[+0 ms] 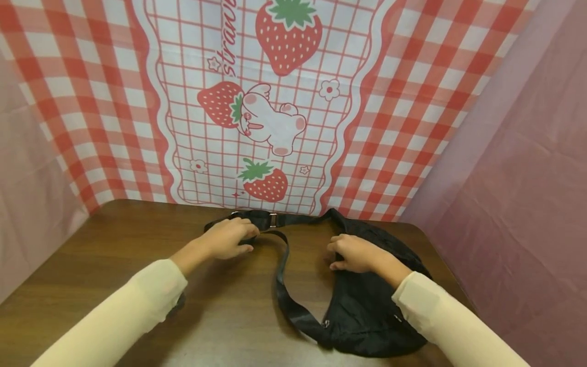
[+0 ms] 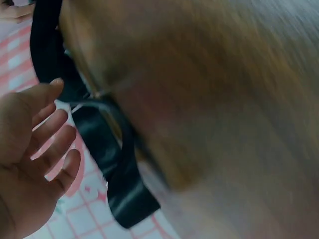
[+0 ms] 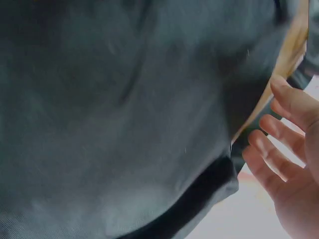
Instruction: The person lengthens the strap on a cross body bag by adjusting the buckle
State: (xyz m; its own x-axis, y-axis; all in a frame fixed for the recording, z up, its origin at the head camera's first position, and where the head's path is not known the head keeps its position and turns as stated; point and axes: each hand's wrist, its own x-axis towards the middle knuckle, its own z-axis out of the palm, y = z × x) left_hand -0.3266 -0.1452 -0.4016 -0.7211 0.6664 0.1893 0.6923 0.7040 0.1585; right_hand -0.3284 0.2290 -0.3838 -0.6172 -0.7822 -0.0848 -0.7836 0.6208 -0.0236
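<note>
A black fabric bag [image 1: 371, 311] with a zipper lies on the right part of the wooden table. From it a long black strap [image 1: 285, 295] loops to the left, with a metal buckle [image 1: 273, 220] near the table's far edge. My left hand [image 1: 228, 238] is over the strap's left end, fingers loosely bent; the left wrist view shows its palm beside the strap [image 2: 94, 139], nothing gripped. Over the bag's inner edge is my right hand [image 1: 355, 253]. Its fingers are loosely spread beside the bag fabric [image 3: 124, 109] in the right wrist view, holding nothing.
The brown wooden table [image 1: 114, 239] carries the bag. Behind its far edge hangs a red-and-white checked cloth [image 1: 390, 127] with strawberry prints. Pink cloth [image 1: 518, 178] hangs on the right, and paler cloth [image 1: 32, 168] on the left.
</note>
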